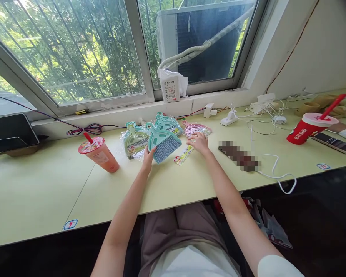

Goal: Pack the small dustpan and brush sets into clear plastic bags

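My left hand (pixel 148 158) grips a teal mini dustpan with its brush (pixel 165 145), thumb over its left edge, the bristles facing me. The set is tilted above the table. My right hand (pixel 200 143) hovers with fingers curved and apart at the upper end of a printed label card (pixel 183 156). Whether a fingertip touches the card I cannot tell. Just behind that hand lies a pink dustpan and brush set (pixel 196 128). Beyond my left hand are a wrapped green dustpan set (pixel 134 141) in clear plastic and another teal dustpan set (pixel 168 124).
A drink cup (pixel 99 154) with a red straw stands left on the table (pixel 103 200). To the right lie a partly blurred phone (pixel 239 156), white cables, a power strip (pixel 229 117) and a red cup (pixel 308 127). Another person's arm (pixel 334 129) shows at far right.
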Demonstrator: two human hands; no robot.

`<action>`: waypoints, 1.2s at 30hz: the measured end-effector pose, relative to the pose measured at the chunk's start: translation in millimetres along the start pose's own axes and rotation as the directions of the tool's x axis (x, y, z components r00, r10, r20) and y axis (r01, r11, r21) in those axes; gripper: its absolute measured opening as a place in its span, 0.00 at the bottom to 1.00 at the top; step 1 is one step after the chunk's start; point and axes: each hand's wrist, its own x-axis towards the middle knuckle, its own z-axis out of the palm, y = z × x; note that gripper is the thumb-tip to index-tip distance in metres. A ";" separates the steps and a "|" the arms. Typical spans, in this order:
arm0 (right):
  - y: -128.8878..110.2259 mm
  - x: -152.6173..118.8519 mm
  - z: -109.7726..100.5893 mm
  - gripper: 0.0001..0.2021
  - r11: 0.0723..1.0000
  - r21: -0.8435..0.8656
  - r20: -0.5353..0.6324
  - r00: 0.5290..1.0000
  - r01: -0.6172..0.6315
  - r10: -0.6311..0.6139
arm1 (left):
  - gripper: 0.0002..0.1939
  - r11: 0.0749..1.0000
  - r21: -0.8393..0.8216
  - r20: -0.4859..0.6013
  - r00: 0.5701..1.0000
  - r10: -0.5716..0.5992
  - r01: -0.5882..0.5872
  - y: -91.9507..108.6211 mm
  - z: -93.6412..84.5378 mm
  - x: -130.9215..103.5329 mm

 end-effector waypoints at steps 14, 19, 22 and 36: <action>-25.4 -13.9 -0.4 0.08 0.978 0.033 0.394 0.896 0.207 -0.203 | 0.26 0.998 0.012 -0.054 0.997 -0.060 0.060 4.1 -1.2 -0.6; -29.7 -15.9 -0.2 0.05 0.978 0.084 0.448 0.869 0.191 -0.208 | 0.26 0.999 -0.007 -0.069 0.997 -0.046 0.045 -1.0 -1.6 2.4; -29.7 -15.9 1.0 0.13 0.969 0.160 0.443 0.863 0.189 -0.242 | 0.26 1.000 0.010 -0.058 0.998 -0.025 0.026 -2.3 -1.8 2.7; -35.6 -18.6 -6.6 0.09 0.914 0.401 0.577 0.761 0.055 -0.299 | 0.23 0.998 0.060 -0.074 0.997 -0.012 0.016 -0.5 -0.9 3.2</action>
